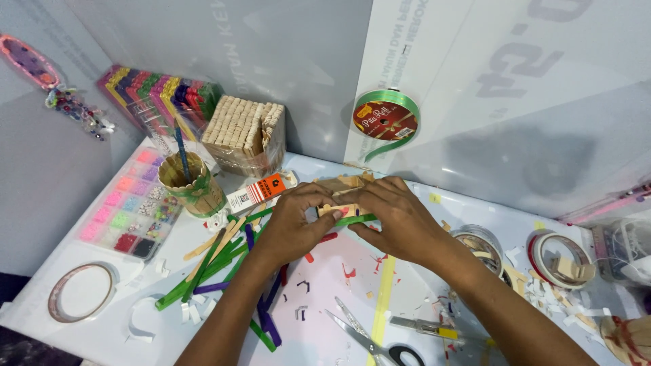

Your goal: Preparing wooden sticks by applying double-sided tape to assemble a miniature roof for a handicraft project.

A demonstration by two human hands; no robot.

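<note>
My left hand (293, 224) and my right hand (393, 217) meet at the middle of the white table, both gripping a small piece built from plain wooden craft sticks (339, 209). A green stick (356, 219) runs along its lower edge, under my right thumb. More plain sticks (342, 182) lie just behind my fingers. Loose green, purple and plain sticks (217, 261) are scattered to the left of my left forearm.
A stick-built cup (192, 181), a bundle of plain sticks (244, 132), coloured sticks (159, 91) and a bead tray (129, 207) stand at the left. A glue tube (258, 192), tape ring (81, 291), scissors (369, 339), craft knife (427, 329), green ribbon spool (385, 116) and tape rolls (559, 254) lie around.
</note>
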